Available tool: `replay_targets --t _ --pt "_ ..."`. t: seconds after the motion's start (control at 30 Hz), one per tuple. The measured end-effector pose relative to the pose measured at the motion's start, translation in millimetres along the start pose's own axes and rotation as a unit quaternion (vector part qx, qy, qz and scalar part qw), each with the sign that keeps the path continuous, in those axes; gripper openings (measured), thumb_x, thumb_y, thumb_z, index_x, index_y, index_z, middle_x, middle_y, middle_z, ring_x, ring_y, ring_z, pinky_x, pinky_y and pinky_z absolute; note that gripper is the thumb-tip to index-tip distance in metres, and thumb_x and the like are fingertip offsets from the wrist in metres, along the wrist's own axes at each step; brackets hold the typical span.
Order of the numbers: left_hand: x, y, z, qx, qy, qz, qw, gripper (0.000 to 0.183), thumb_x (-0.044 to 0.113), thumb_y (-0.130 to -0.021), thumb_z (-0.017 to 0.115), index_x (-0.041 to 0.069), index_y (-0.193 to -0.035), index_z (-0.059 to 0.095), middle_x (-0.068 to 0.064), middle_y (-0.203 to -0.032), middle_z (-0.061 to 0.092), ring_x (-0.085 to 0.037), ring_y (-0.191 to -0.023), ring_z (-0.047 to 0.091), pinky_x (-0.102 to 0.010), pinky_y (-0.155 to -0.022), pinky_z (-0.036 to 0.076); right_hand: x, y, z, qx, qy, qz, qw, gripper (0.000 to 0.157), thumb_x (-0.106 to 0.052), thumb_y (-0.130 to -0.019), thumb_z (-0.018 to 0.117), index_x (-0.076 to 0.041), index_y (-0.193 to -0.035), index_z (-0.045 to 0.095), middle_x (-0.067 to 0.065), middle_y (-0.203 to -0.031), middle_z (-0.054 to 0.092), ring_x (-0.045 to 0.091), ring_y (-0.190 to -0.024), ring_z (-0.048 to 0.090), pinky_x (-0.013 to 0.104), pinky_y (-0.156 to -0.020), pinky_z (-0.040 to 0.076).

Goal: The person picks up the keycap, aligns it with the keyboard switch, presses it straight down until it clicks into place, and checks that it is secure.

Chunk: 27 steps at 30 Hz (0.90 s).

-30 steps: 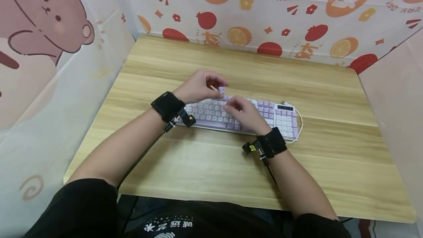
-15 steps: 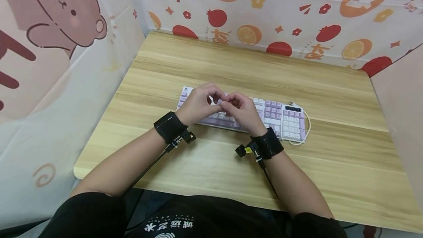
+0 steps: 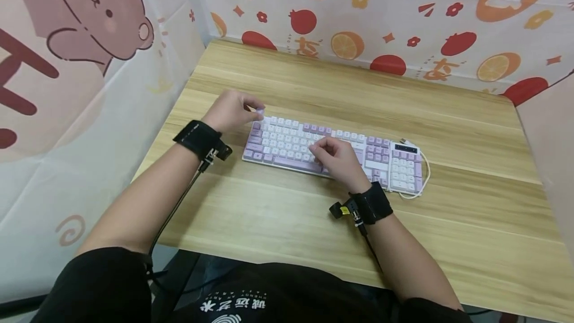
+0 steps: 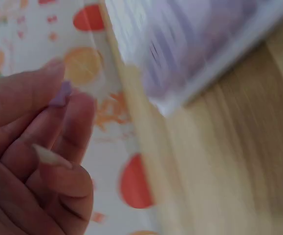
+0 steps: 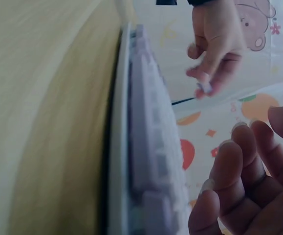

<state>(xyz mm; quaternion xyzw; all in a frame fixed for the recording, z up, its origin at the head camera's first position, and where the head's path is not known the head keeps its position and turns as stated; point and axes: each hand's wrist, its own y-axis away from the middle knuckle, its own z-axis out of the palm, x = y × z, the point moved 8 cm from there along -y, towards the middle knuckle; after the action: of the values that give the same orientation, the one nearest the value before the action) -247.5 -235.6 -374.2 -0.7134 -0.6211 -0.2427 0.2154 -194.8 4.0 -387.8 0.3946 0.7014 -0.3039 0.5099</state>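
A small purple keycap (image 4: 61, 94) is pinched between the thumb and fingertips of my left hand (image 3: 230, 110), which hovers by the keyboard's far left corner. The white and purple keyboard (image 3: 293, 144) lies flat on the table. Over its middle, my right hand (image 3: 337, 158) hangs with loosely bent fingers. In the right wrist view its thumb and fingers (image 5: 229, 164) stand apart with nothing between them. Some keys beneath the right hand are hidden in the head view.
The keyboard's white cable (image 3: 428, 168) loops around its right end, the plug (image 3: 403, 141) lying near the back edge. Beneath is a light wooden table (image 3: 278, 218). A fruit-print cloth (image 3: 323, 14) hangs behind it, and a bear-print one (image 3: 112, 59) to the left.
The hands met over the keyboard half a second ago, both at the keycap. Since then the left hand has moved left with it, and the right hand has let go, staying above the keys.
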Motion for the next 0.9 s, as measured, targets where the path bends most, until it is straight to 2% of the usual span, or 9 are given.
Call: replay_targets --t 0.07,0.13,0.33,0.43,0.57,0.7,0.9 --pt "-14.0 -9.3 0.3 -0.016 -0.004 -0.029 0.9994 0.021 0.020 -0.081 0.073 0.010 -0.100 0.073 -0.008 -0.101 0.072 -0.017 -0.089 0.059 -0.039 -0.077 0.050 4 2 -0.9 -0.007 0.010 0.004 1.000 0.026 -0.018 -0.093 0.057 0.008 -0.092 0.062 0.034 -0.081 0.060 0.044 -0.073 0.055 0.034 -0.059 0.046" --pt "-22.1 -15.4 3.8 -0.029 -0.001 -0.048 0.9984 0.019 0.018 -0.080 0.073 0.009 -0.097 0.073 -0.008 -0.100 0.072 -0.018 -0.091 0.059 -0.040 -0.080 0.050 9 3 -0.6 -0.012 0.017 0.005 1.000 0.027 -0.019 -0.093 0.057 0.008 -0.092 0.062 0.033 -0.082 0.061 0.042 -0.074 0.056 0.033 -0.061 0.046" --pt "-34.0 -24.7 15.5 -0.055 -0.004 -0.071 0.9960 0.015 0.020 -0.082 0.072 0.010 -0.093 0.075 -0.009 -0.098 0.072 -0.018 -0.088 0.059 -0.037 -0.078 0.047 38 -3 -0.8 -0.019 0.025 -0.004 1.000 0.030 -0.027 -0.092 0.059 0.002 -0.090 0.065 0.025 -0.080 0.064 0.036 -0.072 0.058 0.033 -0.062 0.046" --pt "-38.4 -26.9 16.2 -0.052 -0.001 -0.079 0.9956 0.012 0.021 -0.083 0.071 0.011 -0.089 0.075 -0.008 -0.095 0.073 -0.019 -0.084 0.060 -0.035 -0.073 0.047 50 -7 -1.7 -0.014 0.026 -0.005 1.000 0.031 -0.034 -0.091 0.060 -0.003 -0.089 0.067 0.019 -0.079 0.065 0.029 -0.070 0.059 0.035 -0.063 0.047" --pt "-39.2 -29.5 15.1 -0.041 0.006 -0.062 0.9972 0.011 0.021 -0.084 0.069 0.011 -0.087 0.075 -0.009 -0.093 0.072 -0.018 -0.084 0.058 -0.034 -0.072 0.044 53 -8 -2.4 -0.004 0.035 -0.011 0.999 0.033 -0.040 -0.090 0.060 -0.008 -0.086 0.067 0.013 -0.076 0.064 0.022 -0.066 0.056 0.035 -0.061 0.046" --pt "-38.2 -30.6 18.2 -0.050 0.003 -0.031 0.9982 0.012 0.018 -0.083 0.071 0.010 -0.091 0.075 -0.009 -0.097 0.072 -0.018 -0.087 0.055 -0.033 -0.073 0.042 54 -9 -0.5 -0.002 0.042 -0.019 0.999 0.033 -0.044 -0.089 0.060 -0.011 -0.084 0.066 0.008 -0.072 0.062 0.020 -0.063 0.054 0.035 -0.058 0.044" --pt "-43.9 -30.3 22.5 -0.076 0.004 -0.029 0.9967 0.015 0.019 -0.083 0.071 0.011 -0.095 0.074 -0.010 -0.099 0.071 -0.017 -0.088 0.056 -0.033 -0.074 0.043 56 -8 3.2 -0.007 0.045 -0.017 0.999 0.034 -0.046 -0.088 0.059 -0.013 -0.083 0.066 0.004 -0.070 0.061 0.020 -0.062 0.053 0.035 -0.058 0.044"
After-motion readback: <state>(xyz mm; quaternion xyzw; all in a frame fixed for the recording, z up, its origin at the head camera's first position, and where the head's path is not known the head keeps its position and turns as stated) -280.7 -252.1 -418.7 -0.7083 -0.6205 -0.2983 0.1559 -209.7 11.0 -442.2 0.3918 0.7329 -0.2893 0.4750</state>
